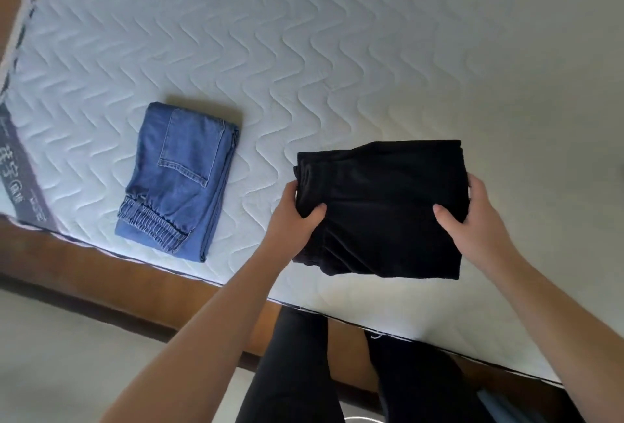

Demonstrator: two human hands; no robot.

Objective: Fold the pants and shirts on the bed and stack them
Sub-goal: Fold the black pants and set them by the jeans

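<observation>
Head view: folded black garment (381, 206) gripped between left hand (297, 216) and right hand (472, 216).

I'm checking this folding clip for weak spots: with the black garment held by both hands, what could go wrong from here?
1. The folded black garment is gripped only at its side edges by the left hand and right hand; its loose layers could sag or unfold when carried.
2. The folded jeans lie close to the mattress edge, so a careless stacking move might push them off.
</observation>
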